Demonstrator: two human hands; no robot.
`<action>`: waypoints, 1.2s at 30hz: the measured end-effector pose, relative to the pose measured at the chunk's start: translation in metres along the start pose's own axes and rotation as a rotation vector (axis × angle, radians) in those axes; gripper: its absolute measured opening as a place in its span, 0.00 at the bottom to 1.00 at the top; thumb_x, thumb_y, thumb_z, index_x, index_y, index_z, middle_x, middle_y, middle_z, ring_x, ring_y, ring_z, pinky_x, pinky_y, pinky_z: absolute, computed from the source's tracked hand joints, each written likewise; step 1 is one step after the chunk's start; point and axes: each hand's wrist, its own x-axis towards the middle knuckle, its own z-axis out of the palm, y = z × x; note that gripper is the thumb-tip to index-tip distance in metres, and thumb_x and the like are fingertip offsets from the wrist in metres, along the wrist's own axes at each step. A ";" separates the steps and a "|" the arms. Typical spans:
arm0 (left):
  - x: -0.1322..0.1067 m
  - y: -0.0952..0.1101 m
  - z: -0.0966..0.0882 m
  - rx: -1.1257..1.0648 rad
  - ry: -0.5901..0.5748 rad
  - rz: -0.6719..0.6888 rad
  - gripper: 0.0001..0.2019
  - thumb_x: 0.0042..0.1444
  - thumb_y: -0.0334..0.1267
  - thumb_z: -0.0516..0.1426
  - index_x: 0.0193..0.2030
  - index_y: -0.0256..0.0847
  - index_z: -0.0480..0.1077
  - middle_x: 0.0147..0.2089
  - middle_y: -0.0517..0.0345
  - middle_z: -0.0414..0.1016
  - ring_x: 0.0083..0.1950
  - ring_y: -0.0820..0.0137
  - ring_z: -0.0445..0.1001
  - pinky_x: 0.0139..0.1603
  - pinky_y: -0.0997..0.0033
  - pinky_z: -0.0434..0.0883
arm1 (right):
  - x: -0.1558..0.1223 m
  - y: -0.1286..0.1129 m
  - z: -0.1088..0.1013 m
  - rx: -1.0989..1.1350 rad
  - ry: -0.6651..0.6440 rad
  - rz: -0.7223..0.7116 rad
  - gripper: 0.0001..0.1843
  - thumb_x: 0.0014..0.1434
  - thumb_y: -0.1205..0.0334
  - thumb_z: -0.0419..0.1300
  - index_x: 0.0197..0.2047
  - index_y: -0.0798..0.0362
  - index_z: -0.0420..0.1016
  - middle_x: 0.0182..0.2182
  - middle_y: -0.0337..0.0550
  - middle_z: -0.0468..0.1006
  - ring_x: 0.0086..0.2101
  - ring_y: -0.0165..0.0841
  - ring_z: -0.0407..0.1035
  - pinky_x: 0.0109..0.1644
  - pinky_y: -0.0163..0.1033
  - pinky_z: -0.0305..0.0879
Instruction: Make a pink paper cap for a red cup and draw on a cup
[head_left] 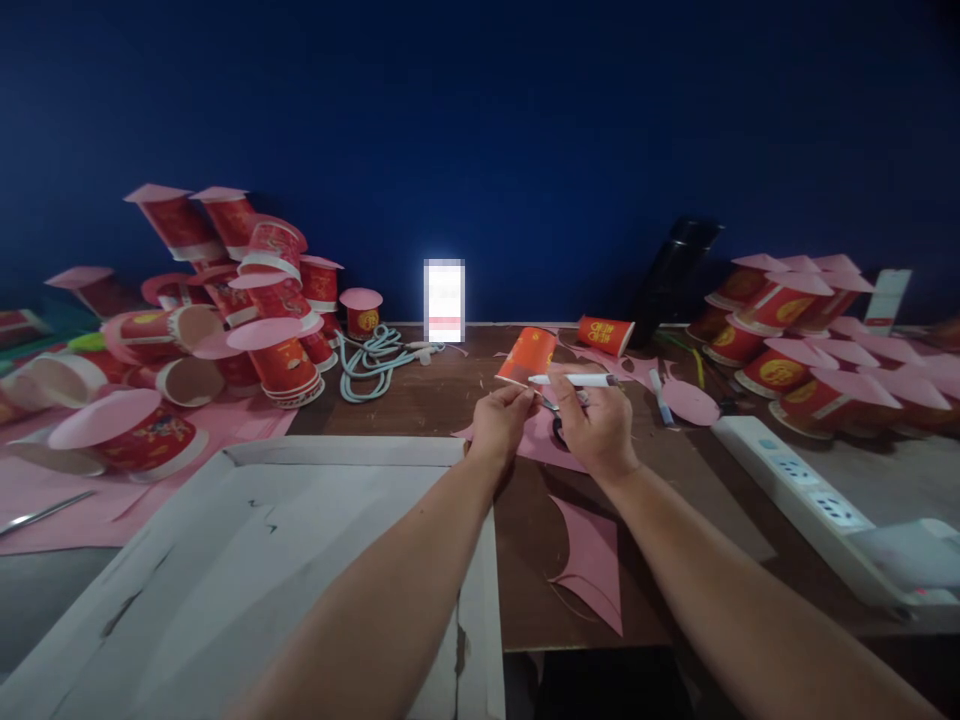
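Observation:
My right hand is closed around a white marker, its tip pointing left. Beside it, my left hand is closed in a pinch just below the marker's tip; what its fingers hold is too small to make out. Right behind both hands, a red paper cup with gold print leans at a tilt, and I cannot tell whether the fingers touch it. Under my right hand lie pink paper and part of a pair of scissors, mostly covered. Another red cup lies on its side farther back.
Red cups with pink paper discs are piled at left and right. A white box lid fills the front left. A power strip, a coiled cable, pink scraps and a dark bottle are around.

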 end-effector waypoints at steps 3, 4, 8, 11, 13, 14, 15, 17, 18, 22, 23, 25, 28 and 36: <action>0.000 0.001 0.001 -0.010 0.006 -0.015 0.06 0.44 0.37 0.59 0.23 0.35 0.73 0.26 0.58 0.73 0.30 0.76 0.70 0.40 0.72 0.69 | 0.001 -0.001 -0.001 0.016 -0.033 0.002 0.09 0.61 0.60 0.54 0.39 0.51 0.75 0.36 0.44 0.80 0.40 0.36 0.74 0.45 0.42 0.68; 0.000 0.001 0.001 -0.015 0.005 -0.017 0.06 0.44 0.36 0.59 0.23 0.36 0.73 0.26 0.58 0.73 0.29 0.76 0.70 0.40 0.72 0.69 | 0.001 -0.001 -0.001 0.018 -0.029 0.003 0.09 0.61 0.60 0.54 0.38 0.51 0.75 0.36 0.44 0.80 0.40 0.36 0.74 0.45 0.41 0.68; -0.002 0.004 0.003 -0.004 0.020 -0.015 0.05 0.44 0.35 0.59 0.21 0.36 0.73 0.24 0.58 0.73 0.29 0.76 0.70 0.38 0.73 0.69 | 0.001 -0.002 -0.001 0.010 -0.012 0.004 0.08 0.61 0.60 0.55 0.39 0.52 0.75 0.36 0.44 0.80 0.39 0.35 0.74 0.45 0.40 0.68; -0.003 0.006 0.003 0.001 0.028 -0.020 0.05 0.43 0.34 0.60 0.21 0.36 0.73 0.24 0.59 0.73 0.28 0.76 0.71 0.37 0.74 0.69 | 0.000 -0.002 0.000 -0.006 -0.002 -0.007 0.08 0.61 0.61 0.55 0.38 0.52 0.75 0.35 0.44 0.80 0.39 0.35 0.74 0.45 0.40 0.68; -0.003 0.005 0.003 0.004 0.029 -0.018 0.04 0.43 0.34 0.60 0.21 0.36 0.73 0.24 0.59 0.73 0.28 0.76 0.71 0.37 0.73 0.69 | -0.001 -0.001 0.001 -0.021 0.018 -0.001 0.08 0.61 0.61 0.55 0.40 0.52 0.74 0.37 0.44 0.80 0.40 0.36 0.74 0.46 0.41 0.68; -0.003 0.005 0.003 0.003 0.030 -0.022 0.04 0.44 0.33 0.60 0.22 0.36 0.74 0.24 0.59 0.73 0.28 0.76 0.71 0.38 0.73 0.69 | -0.001 -0.001 0.001 -0.020 0.013 0.002 0.08 0.61 0.61 0.55 0.40 0.52 0.74 0.37 0.45 0.80 0.40 0.36 0.74 0.47 0.41 0.68; -0.003 0.004 0.003 -0.003 0.035 -0.030 0.04 0.44 0.33 0.60 0.21 0.36 0.74 0.24 0.58 0.74 0.28 0.76 0.70 0.38 0.73 0.69 | -0.002 -0.001 0.002 -0.011 -0.001 0.003 0.08 0.61 0.61 0.55 0.40 0.52 0.74 0.37 0.45 0.80 0.41 0.36 0.73 0.47 0.42 0.68; -0.003 0.003 0.003 -0.036 0.043 -0.054 0.04 0.44 0.33 0.60 0.22 0.35 0.74 0.24 0.58 0.74 0.27 0.76 0.70 0.39 0.71 0.69 | -0.002 -0.002 0.002 0.023 -0.030 0.006 0.08 0.61 0.60 0.55 0.39 0.52 0.75 0.37 0.44 0.80 0.41 0.36 0.73 0.47 0.42 0.68; -0.003 0.003 0.003 -0.070 0.042 -0.066 0.05 0.45 0.33 0.60 0.22 0.35 0.74 0.24 0.58 0.74 0.28 0.76 0.71 0.40 0.71 0.69 | -0.002 -0.002 0.002 0.039 -0.027 0.011 0.08 0.61 0.60 0.55 0.39 0.51 0.75 0.37 0.44 0.80 0.41 0.36 0.73 0.48 0.43 0.68; -0.003 0.006 0.003 -0.314 0.022 -0.143 0.04 0.47 0.31 0.61 0.25 0.33 0.73 0.28 0.55 0.75 0.31 0.77 0.73 0.45 0.71 0.69 | -0.003 0.000 0.002 0.156 0.037 0.105 0.12 0.62 0.58 0.54 0.47 0.50 0.72 0.38 0.44 0.79 0.37 0.34 0.74 0.44 0.42 0.70; -0.003 0.008 0.003 -0.377 0.021 -0.167 0.03 0.47 0.31 0.61 0.26 0.33 0.72 0.28 0.55 0.75 0.32 0.77 0.73 0.45 0.72 0.69 | -0.004 0.001 0.002 0.198 0.041 0.137 0.14 0.62 0.58 0.53 0.50 0.49 0.70 0.38 0.44 0.79 0.34 0.33 0.74 0.42 0.41 0.70; -0.003 0.011 0.003 -0.458 0.025 -0.203 0.03 0.48 0.30 0.61 0.27 0.32 0.71 0.28 0.54 0.74 0.32 0.77 0.74 0.45 0.73 0.70 | -0.005 0.003 0.003 0.258 0.035 0.190 0.16 0.63 0.58 0.52 0.53 0.48 0.67 0.37 0.43 0.78 0.30 0.31 0.74 0.39 0.40 0.71; -0.004 0.014 0.004 -0.513 0.032 -0.214 0.03 0.50 0.29 0.60 0.28 0.31 0.72 0.29 0.53 0.75 0.32 0.77 0.74 0.43 0.76 0.70 | -0.006 0.007 0.007 0.259 0.042 0.277 0.14 0.63 0.58 0.51 0.52 0.48 0.65 0.42 0.45 0.76 0.31 0.30 0.74 0.40 0.40 0.71; -0.009 0.014 0.004 -0.565 -0.047 -0.180 0.03 0.50 0.31 0.61 0.31 0.33 0.73 0.32 0.54 0.77 0.34 0.77 0.76 0.42 0.78 0.72 | -0.007 0.022 0.017 0.111 0.041 0.455 0.18 0.58 0.50 0.55 0.47 0.52 0.68 0.44 0.49 0.75 0.42 0.38 0.71 0.46 0.46 0.68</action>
